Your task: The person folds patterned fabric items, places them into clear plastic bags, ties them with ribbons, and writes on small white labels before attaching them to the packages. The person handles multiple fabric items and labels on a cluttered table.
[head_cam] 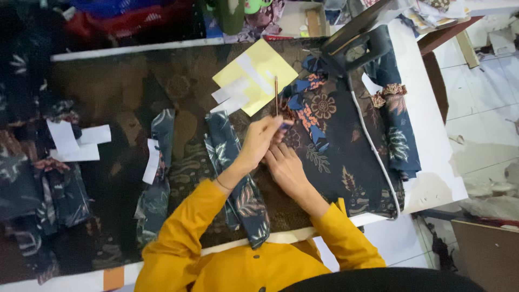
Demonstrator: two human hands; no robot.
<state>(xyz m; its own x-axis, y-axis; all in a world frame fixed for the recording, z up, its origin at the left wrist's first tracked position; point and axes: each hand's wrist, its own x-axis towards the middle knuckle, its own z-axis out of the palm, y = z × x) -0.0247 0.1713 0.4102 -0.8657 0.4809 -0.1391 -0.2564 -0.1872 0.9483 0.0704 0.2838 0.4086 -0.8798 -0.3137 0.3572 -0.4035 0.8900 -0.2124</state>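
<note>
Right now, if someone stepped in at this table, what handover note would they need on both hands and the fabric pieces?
Left hand: closed on a thin pencil-like stick, its lower end at the dark patterned fabric.
Right hand: flat on that fabric, holding nothing.
Yellow paper with white slips lies just beyond the stick; an iron stands at the far edge.
A folded strip lies under the left forearm; another strip and more slips to the left.
Done or left: cannot tell; no marks visible.
</note>
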